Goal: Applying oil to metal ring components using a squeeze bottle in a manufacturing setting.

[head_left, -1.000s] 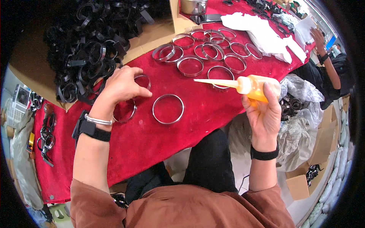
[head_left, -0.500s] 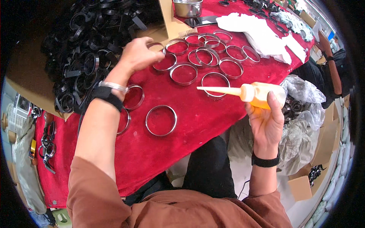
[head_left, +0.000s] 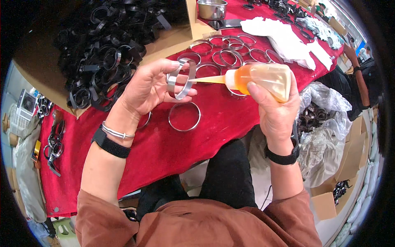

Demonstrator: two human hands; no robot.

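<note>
Here, left hand [head_left: 146, 88] gripping metal ring [head_left: 180, 79], right hand [head_left: 273, 109] clasping orange squeeze bottle [head_left: 259, 78].
Loose rings [head_left: 230, 47] far on red cloth [head_left: 164, 144]; black clamps [head_left: 103, 45] far left.

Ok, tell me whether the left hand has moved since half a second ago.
Yes. The left hand has come back from the rows of rings toward the person, and now holds a metal ring up at the orange bottle's nozzle.
</note>
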